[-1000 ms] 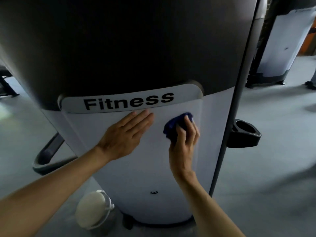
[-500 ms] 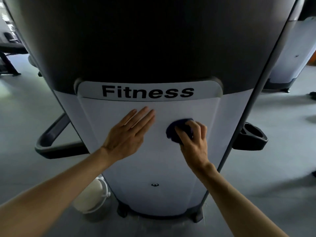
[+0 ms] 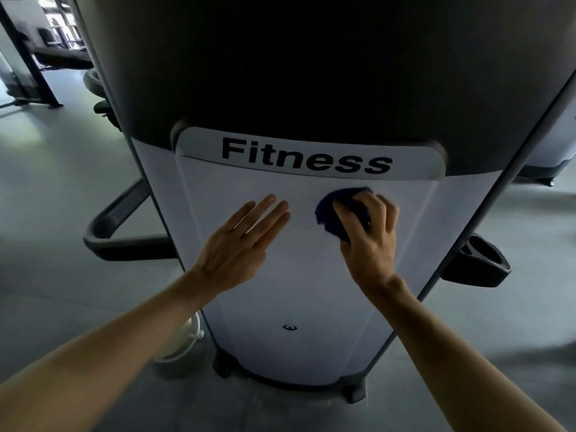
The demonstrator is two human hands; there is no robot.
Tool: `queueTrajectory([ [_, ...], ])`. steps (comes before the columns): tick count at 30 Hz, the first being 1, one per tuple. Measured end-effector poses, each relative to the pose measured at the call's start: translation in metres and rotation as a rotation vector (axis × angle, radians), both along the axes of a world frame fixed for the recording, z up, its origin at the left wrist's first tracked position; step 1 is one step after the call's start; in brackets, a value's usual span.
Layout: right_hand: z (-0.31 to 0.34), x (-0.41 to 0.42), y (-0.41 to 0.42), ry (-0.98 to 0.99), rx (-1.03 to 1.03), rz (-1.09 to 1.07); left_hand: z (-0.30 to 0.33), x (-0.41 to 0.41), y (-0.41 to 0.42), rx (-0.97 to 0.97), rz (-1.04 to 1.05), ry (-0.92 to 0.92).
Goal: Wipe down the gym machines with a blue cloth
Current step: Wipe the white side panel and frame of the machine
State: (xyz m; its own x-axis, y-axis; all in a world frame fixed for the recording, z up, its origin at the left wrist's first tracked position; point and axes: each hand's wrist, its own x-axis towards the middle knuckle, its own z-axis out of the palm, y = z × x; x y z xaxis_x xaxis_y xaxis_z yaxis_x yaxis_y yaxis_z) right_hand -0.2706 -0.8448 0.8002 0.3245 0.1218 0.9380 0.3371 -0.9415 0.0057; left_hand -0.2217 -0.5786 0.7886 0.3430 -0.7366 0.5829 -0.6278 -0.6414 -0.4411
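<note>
I press the balled blue cloth (image 3: 330, 213) in my right hand (image 3: 369, 241) against the machine's white panel (image 3: 299, 291) just under "Fitness", left hand (image 3: 240, 244) flat and empty beside it, so I judge this 1 machine mid-wipe, others untouched.

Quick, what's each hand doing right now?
Left hand: open, flat on the white panel.
Right hand: gripping the blue cloth against the panel.

Your cloth (image 3: 325, 210) is deep blue against the machine's pale white panel (image 3: 296, 275). Above it sits a dark grey hood (image 3: 311, 73), black "Fitness" lettering (image 3: 307, 159), grey floor (image 3: 62, 188) around.
</note>
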Motion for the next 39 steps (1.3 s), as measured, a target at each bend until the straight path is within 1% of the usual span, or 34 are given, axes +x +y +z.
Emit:
queueTrajectory([
  [2, -0.034, -0.003, -0.002, 0.019, -0.066, 0.030, -0.010, -0.003, 0.006, -0.017, 0.011, 0.028],
  [4, -0.061, -0.010, 0.001, 0.096, -0.196, 0.056, -0.022, -0.007, 0.013, -0.031, 0.016, 0.072],
  [6, -0.071, -0.016, 0.004, 0.231, -0.295, 0.096, -0.032, -0.012, 0.019, -0.048, 0.030, 0.117],
  [7, -0.066, -0.016, 0.005, 0.245, -0.314, 0.096, -0.036, -0.013, 0.022, -0.066, 0.036, 0.140],
  [9, -0.036, -0.013, 0.013, 0.167, -0.282, 0.084, -0.037, -0.013, 0.031, -0.112, 0.055, 0.172],
  [12, 0.022, 0.006, 0.035, -0.019, -0.108, 0.029, -0.033, -0.007, 0.045, -0.169, 0.111, 0.192],
  [14, 0.036, 0.021, 0.054, -0.074, -0.032, 0.018, -0.028, -0.002, 0.052, -0.229, 0.131, 0.198],
  [15, 0.028, 0.025, 0.062, -0.073, -0.028, 0.022, -0.026, 0.000, 0.055, -0.260, 0.132, 0.204],
  [17, -0.007, 0.026, 0.071, -0.017, -0.128, 0.050, -0.024, 0.003, 0.060, -0.302, 0.119, 0.217],
  [19, -0.044, 0.021, 0.077, 0.101, -0.319, 0.092, -0.026, 0.005, 0.066, -0.310, 0.103, 0.238],
  [20, -0.051, 0.017, 0.080, 0.184, -0.377, 0.113, -0.029, 0.006, 0.068, -0.301, 0.095, 0.252],
  [21, -0.047, 0.016, 0.084, 0.234, -0.390, 0.124, -0.031, 0.007, 0.071, -0.289, 0.089, 0.264],
  [23, -0.019, 0.019, 0.096, 0.220, -0.333, 0.110, -0.034, 0.011, 0.076, -0.273, 0.080, 0.281],
  [26, 0.039, 0.033, 0.106, 0.029, -0.169, 0.012, -0.036, 0.017, 0.079, -0.266, 0.068, 0.300],
  [28, 0.043, 0.042, 0.110, -0.031, -0.117, -0.029, -0.037, 0.020, 0.082, -0.261, 0.054, 0.307],
  [30, 0.010, 0.040, 0.113, 0.027, -0.220, -0.003, -0.039, 0.022, 0.084, -0.267, 0.027, 0.313],
  [32, -0.038, 0.030, 0.111, 0.173, -0.395, 0.055, -0.040, 0.022, 0.087, -0.264, 0.019, 0.319],
  [33, -0.054, 0.023, 0.112, 0.254, -0.448, 0.080, -0.041, 0.022, 0.090, -0.256, 0.029, 0.322],
  [35, -0.066, 0.015, 0.116, 0.349, -0.460, 0.104, -0.047, 0.019, 0.097, -0.241, 0.061, 0.339],
  [39, -0.058, 0.010, 0.134, 0.392, -0.399, 0.094, -0.063, 0.014, 0.120, -0.241, 0.144, 0.413],
])
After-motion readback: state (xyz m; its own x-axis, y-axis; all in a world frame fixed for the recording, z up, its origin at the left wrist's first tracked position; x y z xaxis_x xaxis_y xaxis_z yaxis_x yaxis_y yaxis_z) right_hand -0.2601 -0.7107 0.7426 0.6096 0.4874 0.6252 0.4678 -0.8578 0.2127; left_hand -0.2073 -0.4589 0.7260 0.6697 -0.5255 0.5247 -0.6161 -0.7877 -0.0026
